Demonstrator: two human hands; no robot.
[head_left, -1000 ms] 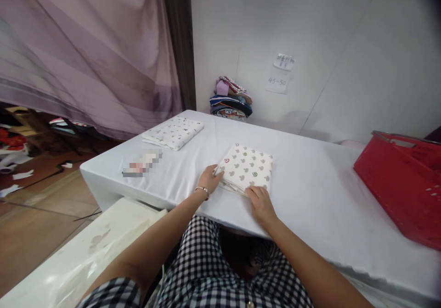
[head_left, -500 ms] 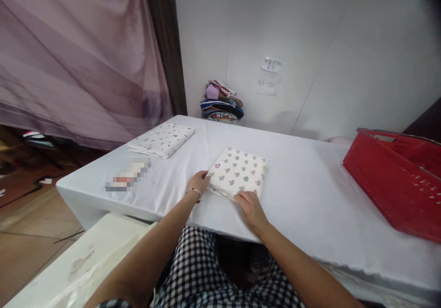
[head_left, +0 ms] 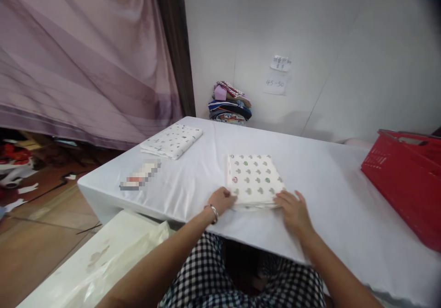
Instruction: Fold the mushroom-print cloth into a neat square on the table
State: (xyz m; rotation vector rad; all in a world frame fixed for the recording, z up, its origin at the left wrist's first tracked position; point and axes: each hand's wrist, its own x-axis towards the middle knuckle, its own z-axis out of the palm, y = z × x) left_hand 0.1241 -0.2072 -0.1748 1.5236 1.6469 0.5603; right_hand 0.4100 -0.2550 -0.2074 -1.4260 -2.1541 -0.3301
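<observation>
Single view from the wearer's head, facing forward and down over the lap (head_left: 201,266); hands (head_left: 222,201) (head_left: 295,211) and counter (head_left: 327,193) lie near, the wall (head_left: 303,28) farther off.

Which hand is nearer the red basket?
Right: the right hand is left of the basket, at the near right corner of the mushroom-print cloth; the left hand is farther left, by the near left corner.

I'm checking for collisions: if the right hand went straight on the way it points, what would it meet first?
The mushroom-print cloth: the right hand points in across its near right corner and seems to be touching it.
</observation>
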